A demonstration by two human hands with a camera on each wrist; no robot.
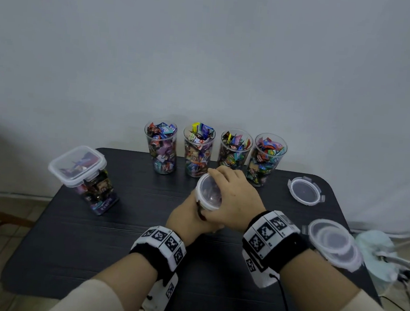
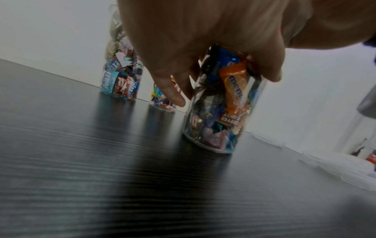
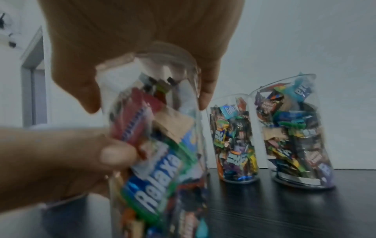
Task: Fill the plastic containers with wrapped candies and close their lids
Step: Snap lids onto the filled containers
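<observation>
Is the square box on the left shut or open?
Shut. The square box has its clear lid sitting on top, candies inside.

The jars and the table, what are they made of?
The held jar looks like clear, glossy plastic: you can see the candies right through its wall. Its round lid seems cloudy, softer plastic. The table looks like dark wood-grain board with a slight sheen; it could be laminate.
</observation>
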